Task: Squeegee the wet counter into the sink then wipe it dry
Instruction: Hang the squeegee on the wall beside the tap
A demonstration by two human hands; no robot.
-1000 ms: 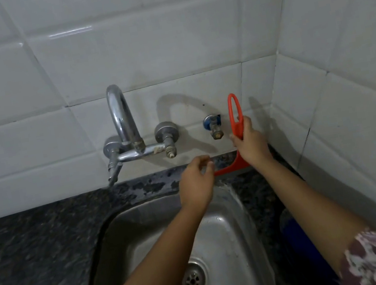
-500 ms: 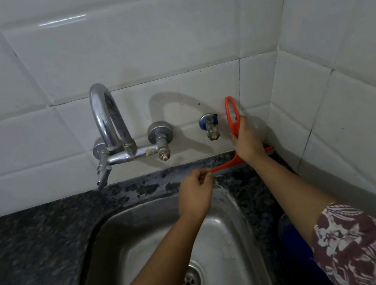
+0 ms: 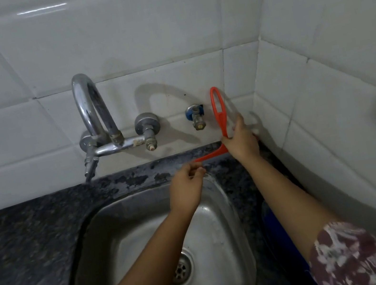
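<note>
Where the counter [image 3: 24,246] meets the tiled corner behind the sink [image 3: 211,226], the orange squeegee [image 3: 219,111] stands with its looped plastic handle upright and its thin blade down on the speckled dark stone. The right hand [image 3: 242,142] grips the handle's neck, though blur hides the exact hold. The left hand [image 3: 185,184] pinches the blade's left tip. A chrome tap [image 3: 91,114] and a small blue valve [image 3: 196,115] jut from the glossy white tiles [image 3: 114,42] just beside it.
</note>
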